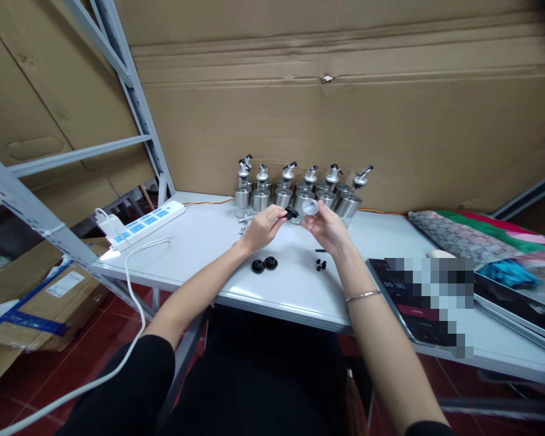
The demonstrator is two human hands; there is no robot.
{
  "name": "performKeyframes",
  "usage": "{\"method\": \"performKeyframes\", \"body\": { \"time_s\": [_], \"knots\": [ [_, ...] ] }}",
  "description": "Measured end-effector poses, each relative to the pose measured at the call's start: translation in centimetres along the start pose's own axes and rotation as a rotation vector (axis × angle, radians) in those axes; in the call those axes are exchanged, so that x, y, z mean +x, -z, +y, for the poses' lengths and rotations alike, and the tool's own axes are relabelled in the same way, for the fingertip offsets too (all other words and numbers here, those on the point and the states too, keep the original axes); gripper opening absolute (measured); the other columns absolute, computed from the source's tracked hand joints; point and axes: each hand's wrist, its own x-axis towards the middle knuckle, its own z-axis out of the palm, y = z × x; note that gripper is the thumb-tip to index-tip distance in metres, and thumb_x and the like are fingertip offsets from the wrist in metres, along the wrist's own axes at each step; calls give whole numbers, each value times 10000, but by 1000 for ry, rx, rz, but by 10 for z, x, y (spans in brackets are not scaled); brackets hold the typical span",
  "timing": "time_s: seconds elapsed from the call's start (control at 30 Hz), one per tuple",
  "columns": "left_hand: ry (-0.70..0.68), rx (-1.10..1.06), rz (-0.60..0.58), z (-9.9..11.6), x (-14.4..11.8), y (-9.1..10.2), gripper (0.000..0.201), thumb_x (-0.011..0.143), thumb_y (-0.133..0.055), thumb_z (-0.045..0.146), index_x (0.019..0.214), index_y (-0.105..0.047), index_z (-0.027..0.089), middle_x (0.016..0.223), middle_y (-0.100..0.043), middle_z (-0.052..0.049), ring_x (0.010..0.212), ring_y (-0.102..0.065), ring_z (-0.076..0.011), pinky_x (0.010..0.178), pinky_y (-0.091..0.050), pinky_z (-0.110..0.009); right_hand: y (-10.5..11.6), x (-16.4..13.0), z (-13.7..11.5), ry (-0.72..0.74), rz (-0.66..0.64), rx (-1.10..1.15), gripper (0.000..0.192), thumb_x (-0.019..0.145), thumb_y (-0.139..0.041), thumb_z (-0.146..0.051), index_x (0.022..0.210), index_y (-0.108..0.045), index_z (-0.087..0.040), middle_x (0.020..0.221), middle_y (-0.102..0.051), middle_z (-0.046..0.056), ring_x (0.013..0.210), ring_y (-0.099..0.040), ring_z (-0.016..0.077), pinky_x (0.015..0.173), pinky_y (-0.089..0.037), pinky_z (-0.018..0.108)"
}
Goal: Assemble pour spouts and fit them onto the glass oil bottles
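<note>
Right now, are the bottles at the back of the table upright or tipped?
Upright. The bottles stand in a row on their bases by the cardboard wall, spout caps on top; none lies on the table.

Shiny metal dispenser bottles stand on a smooth white table before matt brown cardboard.

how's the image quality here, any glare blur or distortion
Head view: wide-angle bend curves the shelf frame and the table edge; soft glare on the tabletop near the power strip; a pixelated block covers the tablet; the right edge smears; the left hand and right hand are fairly sharp.
</note>
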Motion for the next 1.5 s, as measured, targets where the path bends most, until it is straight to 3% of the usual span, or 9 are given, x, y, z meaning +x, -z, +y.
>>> {"method": "performKeyframes", "body": {
  "time_s": [0.13,0.3,0.53,0.77,1.23,1.37,1.5],
  "knots": [
    [14,-25,2,2,0,0,180,970,-399,262,985,-528,138,955,-627,-115,930,-621,-186,798,-519,-329,5,5,1,96,98,-16,331,615,-786,-502,730,-613,-245,634,-610,-66,584,-553,77,642,-518,212],
    [-9,-37,-11,4,0,-1,165,964,-419,259,976,-527,135,945,-630,-110,915,-625,-178,783,-513,-305,-3,1,6,68,65,-113,385,521,-832,-501,701,-655,-210,645,-612,-42,582,-563,81,597,-513,211],
    [-14,-40,-30,5,0,-2,159,964,-419,254,983,-520,132,944,-627,-110,905,-622,-181,774,-507,-303,-5,-2,5,65,25,-200,355,601,-790,-496,698,-642,-188,619,-577,-47,581,-552,86,597,-496,222],
    [1,-46,-53,5,-1,-3,159,968,-403,257,982,-513,144,920,-621,-97,873,-622,-175,758,-505,-299,0,1,4,79,3,-236,196,850,-629,-310,758,-603,-138,624,-551,-52,571,-543,82,601,-489,250],
    [32,-79,-63,5,-2,-3,162,966,-404,263,1019,-500,143,927,-608,-89,855,-617,-168,759,-512,-298,2,1,6,96,-40,-294,202,891,-581,-269,745,-580,-130,669,-563,-41,577,-540,77,588,-489,241],
    [45,-94,-89,5,-1,-3,242,955,-426,266,1166,-455,151,1018,-594,-101,895,-616,-173,816,-522,-324,2,1,7,91,-24,-286,184,888,-585,-273,776,-593,-127,708,-588,-30,607,-561,84,603,-498,249],
    [6,-112,-173,7,0,-2,421,946,-396,230,1358,-322,182,1271,-505,-149,1153,-542,-227,980,-467,-395,2,0,8,59,-34,-289,166,882,-594,-277,809,-609,-128,715,-605,-26,598,-568,84,583,-498,242]
  ]
}}
